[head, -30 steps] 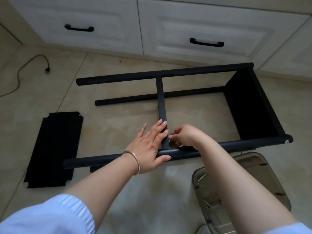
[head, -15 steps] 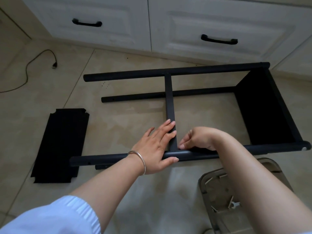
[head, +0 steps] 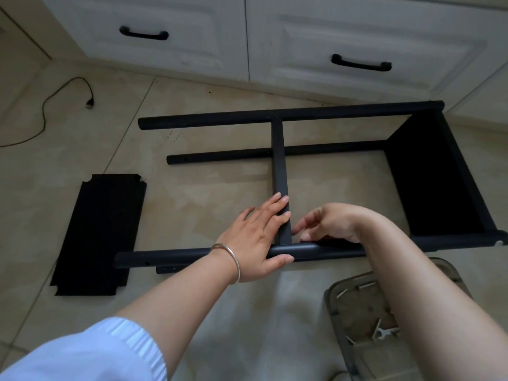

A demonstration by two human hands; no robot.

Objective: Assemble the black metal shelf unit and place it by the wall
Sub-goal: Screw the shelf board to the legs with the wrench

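Fingers (head: 277, 207) of our left hand (head: 257, 237) lie flat on the crossbar (head: 280, 171), thumb under the front pole (head: 176, 255) — right hand (head: 327, 224) loosely curled beside it, grip unclear; a wrench (head: 383, 332) sits in the clear bin (head: 334, 301).

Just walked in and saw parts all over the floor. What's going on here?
A person is putting together a black shelf frame lying on its side on the floor. The left hand rests flat on the crossbar, thumb under the near pole, and the right hand works at that joint. A loose shelf panel lies to the left, and a clear box holds small hardware.
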